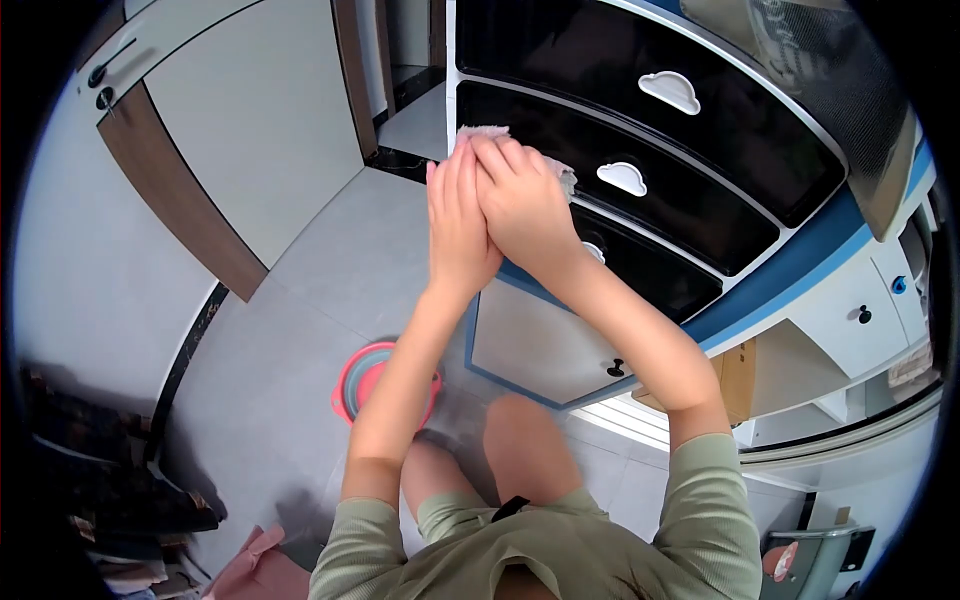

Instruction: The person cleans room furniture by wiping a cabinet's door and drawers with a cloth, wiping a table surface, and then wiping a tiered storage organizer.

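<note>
My two hands are together in front of the black drawer fronts, at the middle drawer's left end. A pale pink and greyish cloth shows at the edges of my right hand, whose fingers are closed over it. Pressed against its side is my left hand, fingers long and close together, with their tips at the cloth's upper edge. Most of the cloth is hidden under the hands. The drawer unit has black glossy fronts, white edges and white cloud-shaped handles.
A pink and grey basin sits on the tiled floor below my left forearm. To the left is a door with a brown frame. A low white cabinet door with blue edging stands under the drawers. Dark items lie at lower left.
</note>
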Demonstrator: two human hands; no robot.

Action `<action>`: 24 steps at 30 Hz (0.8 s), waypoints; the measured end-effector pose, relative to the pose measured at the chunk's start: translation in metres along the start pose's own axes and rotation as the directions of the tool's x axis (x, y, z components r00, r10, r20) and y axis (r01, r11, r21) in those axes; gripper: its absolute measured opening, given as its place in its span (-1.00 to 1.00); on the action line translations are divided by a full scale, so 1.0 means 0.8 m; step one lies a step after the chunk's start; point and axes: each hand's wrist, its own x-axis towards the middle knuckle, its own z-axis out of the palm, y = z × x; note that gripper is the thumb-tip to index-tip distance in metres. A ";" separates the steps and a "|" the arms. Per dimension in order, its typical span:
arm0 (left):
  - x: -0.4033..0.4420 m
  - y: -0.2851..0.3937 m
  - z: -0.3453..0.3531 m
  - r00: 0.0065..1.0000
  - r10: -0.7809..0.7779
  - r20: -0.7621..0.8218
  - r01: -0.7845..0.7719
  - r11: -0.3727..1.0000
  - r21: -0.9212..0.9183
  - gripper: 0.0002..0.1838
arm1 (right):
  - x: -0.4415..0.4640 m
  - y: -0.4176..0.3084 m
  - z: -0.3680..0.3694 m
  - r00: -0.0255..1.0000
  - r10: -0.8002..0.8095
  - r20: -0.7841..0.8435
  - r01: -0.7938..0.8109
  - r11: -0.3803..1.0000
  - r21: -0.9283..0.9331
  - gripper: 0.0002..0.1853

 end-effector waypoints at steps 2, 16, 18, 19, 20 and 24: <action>0.017 0.004 -0.001 0.999 0.037 -0.014 -0.037 0.999 0.016 -0.30 | 0.008 0.004 -0.010 0.998 0.038 -0.060 -0.040 0.999 -0.033 -0.65; 0.049 0.082 0.023 0.981 0.193 0.032 -0.181 0.957 -0.227 -0.28 | -0.015 0.039 -0.098 0.986 0.163 0.016 -0.153 0.952 -0.266 -0.58; 0.048 0.099 0.029 0.981 0.191 0.033 -0.175 0.948 -0.266 -0.28 | -0.026 0.045 -0.113 0.979 0.195 0.053 -0.172 0.944 -0.282 -0.58; 0.048 0.106 0.033 0.982 0.189 0.021 -0.175 0.941 -0.290 -0.29 | -0.030 0.047 -0.120 0.973 0.218 0.068 -0.193 0.944 -0.267 -0.58; 0.047 0.112 0.036 0.982 0.188 0.010 -0.175 0.933 -0.314 -0.30 | -0.035 0.050 -0.126 0.969 0.234 0.078 -0.206 0.942 -0.266 -0.58; 0.050 0.133 0.042 0.979 0.202 -0.001 -0.192 0.928 -0.319 -0.33 | -0.049 0.058 -0.144 0.949 0.301 0.094 -0.276 0.936 -0.218 -0.61</action>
